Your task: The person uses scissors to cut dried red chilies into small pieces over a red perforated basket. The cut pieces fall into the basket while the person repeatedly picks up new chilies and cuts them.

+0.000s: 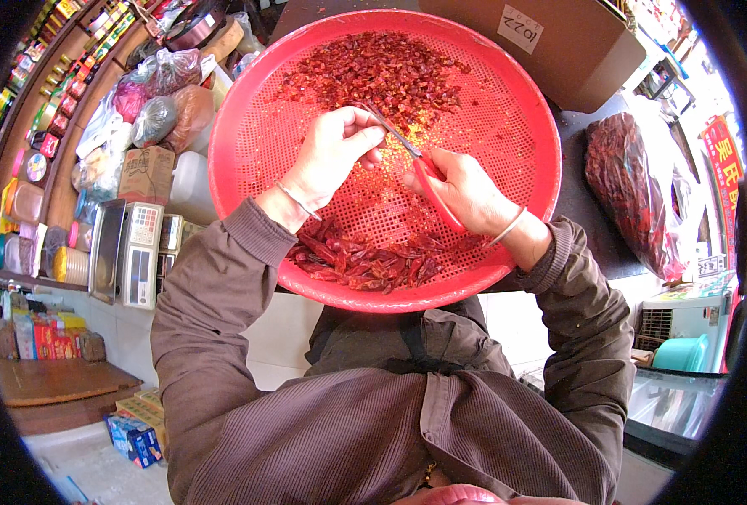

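A round red plastic sieve tray (541, 189) lies before me, its near rim above my lap. Cut pieces of dried red chili (380, 76) are heaped at its far side, with pale yellow seeds (405, 158) scattered below them. Whole dried red chilies (361, 262) lie along the near rim. My right hand (468, 189) grips the red handles of a pair of scissors (433, 189), whose metal blades point up and left. The fingers of my left hand (342, 151) are pinched together beside the blades; whatever is between them is too hidden to name.
A cardboard box (563, 50) stands beyond the tray at the right. A clear plastic bag of dried red chilies (626, 183) lies on the dark table to the right. On the left are a weighing scale (140, 252), tied plastic bags (154, 120) and shelves of jars (36, 167).
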